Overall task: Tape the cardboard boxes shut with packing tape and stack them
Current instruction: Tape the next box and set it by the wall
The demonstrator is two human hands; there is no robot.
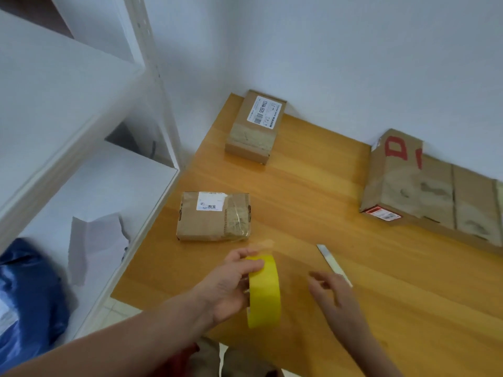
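Observation:
My left hand (231, 284) grips a yellow roll of packing tape (265, 293) upright above the wooden table (313, 191), with a short clear end of tape sticking up from the roll. My right hand (330, 291) hovers to the right of the roll, fingers loosely spread, holding nothing. A small taped cardboard box (213, 216) with a white label lies just beyond my left hand. Another small box (255, 126) stands at the far corner by the wall. A long large box (435, 183) with red print lies at the right.
A white utility knife (333, 263) lies on the table just beyond my right hand. White metal shelving (89, 164) stands at the left, with crumpled white paper (92, 240) and a blue bag (27, 289) on it. White walls close the table's far sides.

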